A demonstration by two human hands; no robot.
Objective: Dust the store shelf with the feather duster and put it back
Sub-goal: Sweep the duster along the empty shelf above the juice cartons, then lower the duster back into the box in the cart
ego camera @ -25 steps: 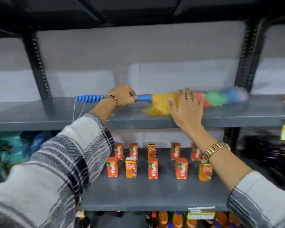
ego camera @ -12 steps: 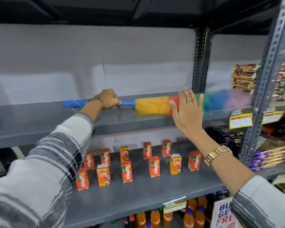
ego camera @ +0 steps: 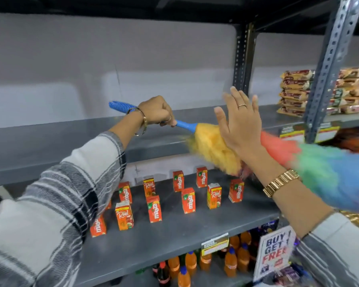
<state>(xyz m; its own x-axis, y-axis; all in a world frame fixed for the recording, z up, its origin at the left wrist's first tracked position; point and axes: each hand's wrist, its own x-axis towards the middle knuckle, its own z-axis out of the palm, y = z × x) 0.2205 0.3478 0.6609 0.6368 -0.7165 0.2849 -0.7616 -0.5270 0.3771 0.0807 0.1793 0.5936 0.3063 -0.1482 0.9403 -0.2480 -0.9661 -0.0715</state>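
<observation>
The feather duster (ego camera: 210, 145) has a blue ribbed handle and a fluffy head banded yellow, red, green and blue. My left hand (ego camera: 157, 110) is closed around the handle, above the bare grey shelf (ego camera: 71, 133). The head slants down to the right, off the shelf's front edge, and its far end is blurred. My right hand (ego camera: 239, 125) is held up flat with fingers spread, in front of the yellow and red part of the head, and hides part of it. It grips nothing.
Small orange juice cartons (ego camera: 188, 199) stand on the shelf below. Orange drink bottles (ego camera: 229, 262) fill the bottom shelf, beside a "buy 1 get 1 free" sign (ego camera: 275, 252). Stacked snack packets (ego camera: 295, 92) lie beyond the perforated metal upright (ego camera: 327, 67) on the right.
The duster head has swung off the shelf, down and to the right toward me. My right hand lifted slightly. The view turned right, bringing the snack packets closer to centre.
</observation>
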